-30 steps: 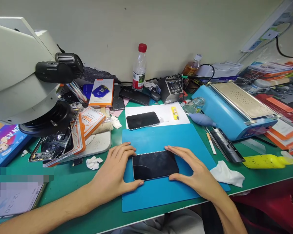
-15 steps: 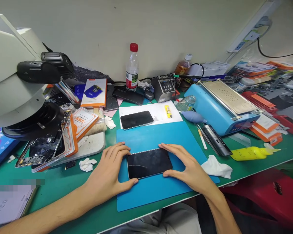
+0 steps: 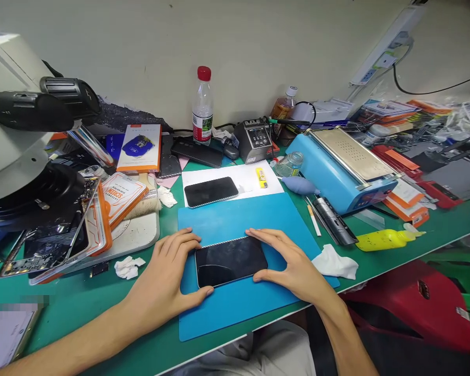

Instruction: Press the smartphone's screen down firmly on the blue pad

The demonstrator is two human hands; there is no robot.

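Observation:
A smartphone [image 3: 231, 262] with a black, glossy screen lies face up on the blue mat [image 3: 235, 308], slightly slanted. My left hand [image 3: 168, 277] spans its left end, fingertips at the upper left corner and thumb along the lower edge. At the other end, my right hand [image 3: 288, 263] frames the phone, fingers on the upper edge and thumb by the lower right corner. Both hands grip it lightly by its edges. Beyond the mat, a second black-screened phone [image 3: 211, 191] rests on a white sheet [image 3: 245, 180], near a small yellow item [image 3: 262, 178].
On the left stand a microscope [image 3: 31, 193], orange-and-white boxes [image 3: 121, 196] and an opened phone frame [image 3: 55, 245]. To the right are a blue heating machine [image 3: 329, 177], a blower bulb [image 3: 300, 185], a yellow bottle [image 3: 384, 239] and crumpled tissue [image 3: 337, 262]. A red-capped bottle [image 3: 202, 112] stands behind.
The camera view has shifted slightly, so the whole scene sits further left. Both hands keep the same place around the phone, which has not moved on the mat.

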